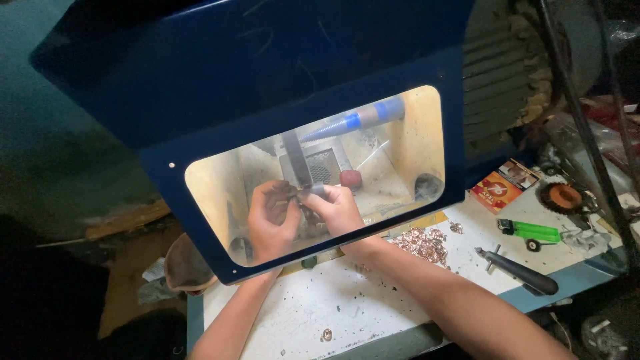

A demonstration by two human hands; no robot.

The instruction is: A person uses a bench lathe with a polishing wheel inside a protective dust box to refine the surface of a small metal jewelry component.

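Note:
Both my hands are inside a blue hood, seen through its clear window. My left hand and my right hand are closed together on a small metal piece, held just below an upright grey metal bar. A tapered spindle with a blue end points left above my hands. A small dark red block lies behind my right hand.
On the white table lie a heap of copper-coloured pieces, a black-handled tool, a green lighter, an orange box and a round brush wheel. One copper piece lies near the front edge.

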